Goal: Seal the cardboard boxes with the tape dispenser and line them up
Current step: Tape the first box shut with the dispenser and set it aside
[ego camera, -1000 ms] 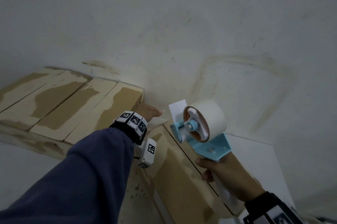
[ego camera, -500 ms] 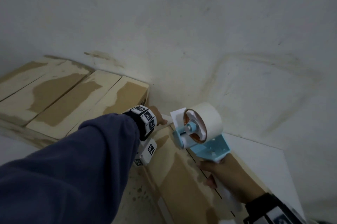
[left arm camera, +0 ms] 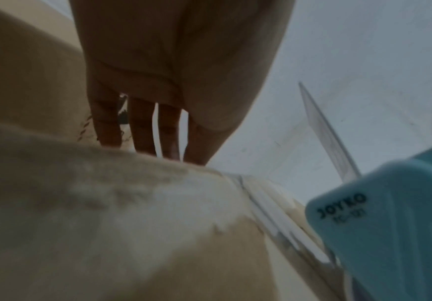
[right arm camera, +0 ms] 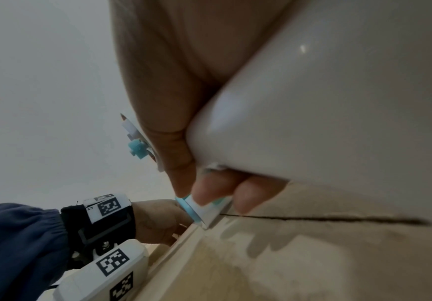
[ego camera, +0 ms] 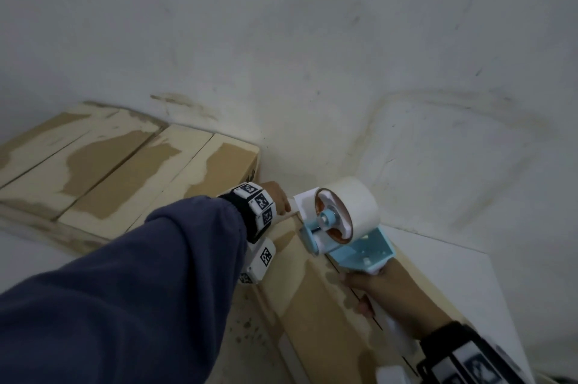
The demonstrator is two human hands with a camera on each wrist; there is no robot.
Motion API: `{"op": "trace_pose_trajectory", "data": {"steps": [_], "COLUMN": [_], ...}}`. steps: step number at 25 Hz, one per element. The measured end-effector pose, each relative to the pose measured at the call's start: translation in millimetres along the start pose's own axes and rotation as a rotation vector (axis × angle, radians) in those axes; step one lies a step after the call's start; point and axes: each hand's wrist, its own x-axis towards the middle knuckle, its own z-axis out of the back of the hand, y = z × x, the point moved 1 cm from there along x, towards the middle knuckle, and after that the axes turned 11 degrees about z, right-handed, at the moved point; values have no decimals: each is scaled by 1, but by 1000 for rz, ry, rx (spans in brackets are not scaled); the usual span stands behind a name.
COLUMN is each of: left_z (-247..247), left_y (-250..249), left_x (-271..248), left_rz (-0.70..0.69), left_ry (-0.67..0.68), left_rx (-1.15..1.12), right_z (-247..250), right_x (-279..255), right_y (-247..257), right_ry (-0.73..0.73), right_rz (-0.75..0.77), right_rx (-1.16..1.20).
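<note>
A long cardboard box (ego camera: 316, 308) with worn pale patches lies in front of me, its top seam (right arm camera: 312, 219) running lengthwise. My right hand (ego camera: 387, 293) grips the white handle (right arm camera: 338, 101) of a light-blue tape dispenser (ego camera: 347, 227) carrying a white tape roll (ego camera: 356, 202). The dispenser's front sits low over the box's far end. My left hand (ego camera: 276, 196) reaches over that far edge, and its straight fingers (left arm camera: 142, 132) point down against the box's end face. A short white strip of tape (ego camera: 292, 211) runs from that hand to the dispenser.
Several more cardboard boxes (ego camera: 125, 171) lie side by side at the left against a stained white wall (ego camera: 312, 55). A white surface (ego camera: 453, 283) shows to the right of the near box. The floor (ego camera: 244, 327) between the boxes is speckled.
The dispenser has come down closer to the box's far end. My left hand has slid over the far edge, its fingers now hanging down the end face.
</note>
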Motion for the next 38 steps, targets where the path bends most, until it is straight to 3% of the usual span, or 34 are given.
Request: {"op": "trace_pose_trajectory", "data": {"steps": [2,5,8,17,25,30,34,38], "left_z": [-2,-17,-37,-49,-55,-58,-62,-138], "left_y": [-2,-6,-1,2,-2,-9,-23,-37], "left_x": [-13,-53,-65,-54,-50,-55,-116,-210], "left_rz": [-79,-236,-284,-163,-120,-75,-136,-273], "left_ry": [-12,84,91,-59,9,-63,-170,-195], "left_rx": [-57,-212,-259,-174,-3,185,94,128], "right_z": [1,4,6,7,59,59,57,57], "right_x": [-2,-3,-2,-3,-114,-132,-137,-134], "right_y": [1,2,3,7,-30,-56,-60,-62], "right_ry": [12,29,12,-4,-98,-141,-142,-117], "right_rz": [8,57,149,99,20,44,115,137], "right_rx": [-7,-27,-228,-436,-311,-263,-127,-122]}}
